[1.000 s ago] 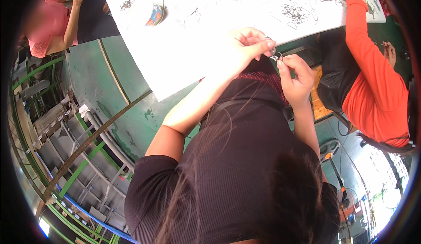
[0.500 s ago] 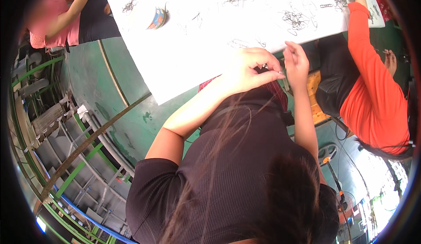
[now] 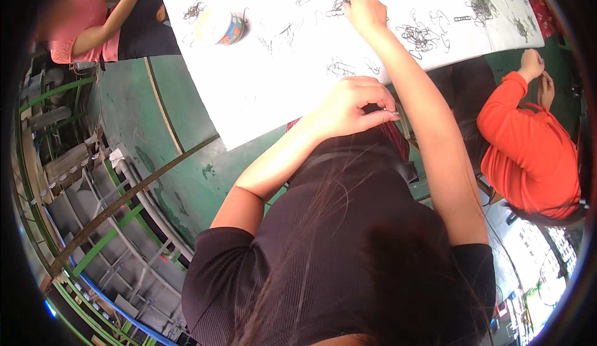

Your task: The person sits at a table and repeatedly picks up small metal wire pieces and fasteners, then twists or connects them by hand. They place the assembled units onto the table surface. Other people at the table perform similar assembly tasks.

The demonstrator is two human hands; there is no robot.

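Note:
My left hand (image 3: pixel 362 105) is near the table's front edge, close to my body, with thumb and fingers pinched round a tiny silvery piece (image 3: pixel 392 113) whose kind is too small to tell. My right arm stretches out over the white table (image 3: pixel 261 91). At its end, my right hand (image 3: pixel 367 11) has its bent fingers down at a loose pile of thin, dark, curved wire-like pieces (image 3: pixel 337 5). What is between those fingertips is hidden. Right of this hand lies a bigger pile of similar dark loops (image 3: pixel 418 37); a smaller group (image 3: pixel 341 66) lies nearer to me.
A round tub with a colourful side (image 3: pixel 231 29) stands on the table's left. More dark piles (image 3: pixel 482 5) lie at the right. A person in pink (image 3: pixel 81 23) is at the far left, another in orange-red (image 3: pixel 528 141) at the right. Metal racks (image 3: pixel 118 221) stand lower left.
My right hand has left the spot beside my left hand and reached forward to a dark pile. My left hand has barely moved. The person in orange-red has drawn an arm back from the table.

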